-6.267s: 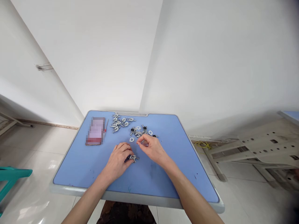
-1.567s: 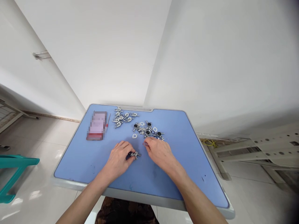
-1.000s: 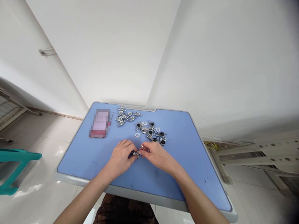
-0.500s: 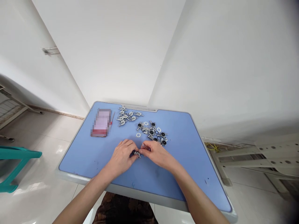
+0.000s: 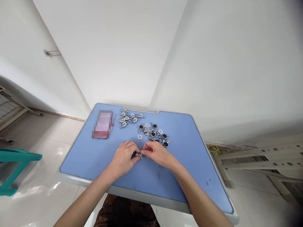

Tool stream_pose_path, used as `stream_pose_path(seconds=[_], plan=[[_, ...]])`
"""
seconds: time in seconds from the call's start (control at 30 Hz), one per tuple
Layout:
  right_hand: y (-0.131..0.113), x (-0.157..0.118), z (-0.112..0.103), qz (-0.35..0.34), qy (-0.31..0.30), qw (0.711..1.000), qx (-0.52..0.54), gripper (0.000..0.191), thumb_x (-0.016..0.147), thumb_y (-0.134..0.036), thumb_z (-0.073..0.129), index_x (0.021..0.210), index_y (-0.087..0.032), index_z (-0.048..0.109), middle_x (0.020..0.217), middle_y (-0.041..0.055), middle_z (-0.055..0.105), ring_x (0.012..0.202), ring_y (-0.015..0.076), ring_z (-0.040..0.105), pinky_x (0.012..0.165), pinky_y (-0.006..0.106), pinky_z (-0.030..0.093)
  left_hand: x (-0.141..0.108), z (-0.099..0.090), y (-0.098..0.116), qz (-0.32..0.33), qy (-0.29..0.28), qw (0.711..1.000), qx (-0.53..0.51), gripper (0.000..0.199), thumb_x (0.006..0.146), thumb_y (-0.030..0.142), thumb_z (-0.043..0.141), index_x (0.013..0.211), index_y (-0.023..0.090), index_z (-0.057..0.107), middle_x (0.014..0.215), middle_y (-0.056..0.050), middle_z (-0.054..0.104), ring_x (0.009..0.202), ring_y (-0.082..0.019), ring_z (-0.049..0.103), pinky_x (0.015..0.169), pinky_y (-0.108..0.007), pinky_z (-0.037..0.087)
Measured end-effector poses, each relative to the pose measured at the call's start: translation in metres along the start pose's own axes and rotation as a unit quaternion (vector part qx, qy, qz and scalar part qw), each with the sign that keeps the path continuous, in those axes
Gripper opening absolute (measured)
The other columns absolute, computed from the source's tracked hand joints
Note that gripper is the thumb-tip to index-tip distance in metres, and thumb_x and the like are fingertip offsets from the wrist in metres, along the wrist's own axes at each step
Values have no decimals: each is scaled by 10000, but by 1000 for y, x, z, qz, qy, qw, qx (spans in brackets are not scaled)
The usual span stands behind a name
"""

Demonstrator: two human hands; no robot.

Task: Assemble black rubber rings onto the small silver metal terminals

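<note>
metal fitting (image 5: 138,155), small and angular, pinched by left hand (image 5: 123,156); right hand (image 5: 159,153) grasping translucent reddish piece (image 5: 147,147).

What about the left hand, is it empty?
No, the left hand pinches a small metal part, which sticks out toward the right hand.

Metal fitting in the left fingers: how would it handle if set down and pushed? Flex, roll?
The flanged metal fitting is probably rigid, given its metallic surface. Its projecting rod would likely make it pivot rather than roll freely. Weight is harder to judge, since the left hand hides part of it.
</note>
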State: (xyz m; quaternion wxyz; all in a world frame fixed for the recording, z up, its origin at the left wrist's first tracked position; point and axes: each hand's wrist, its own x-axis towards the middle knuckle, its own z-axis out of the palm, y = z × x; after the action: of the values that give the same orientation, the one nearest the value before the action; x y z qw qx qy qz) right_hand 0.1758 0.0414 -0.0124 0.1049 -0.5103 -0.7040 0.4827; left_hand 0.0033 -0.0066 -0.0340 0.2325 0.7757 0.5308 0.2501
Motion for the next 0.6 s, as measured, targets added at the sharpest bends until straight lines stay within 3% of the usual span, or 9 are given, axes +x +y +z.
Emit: stream_pose_path(seconds=[0.6], plan=[[-2,-7,-1,-43,11,999,-30,203,795,-309,522,654,-165,547,585,-33,481,561,103,393,521,228,290,-2,0,2,20,12,999,25,130,756,122,609,837,206,552,870,-10,603,860,-189,532,751,-326,430]])
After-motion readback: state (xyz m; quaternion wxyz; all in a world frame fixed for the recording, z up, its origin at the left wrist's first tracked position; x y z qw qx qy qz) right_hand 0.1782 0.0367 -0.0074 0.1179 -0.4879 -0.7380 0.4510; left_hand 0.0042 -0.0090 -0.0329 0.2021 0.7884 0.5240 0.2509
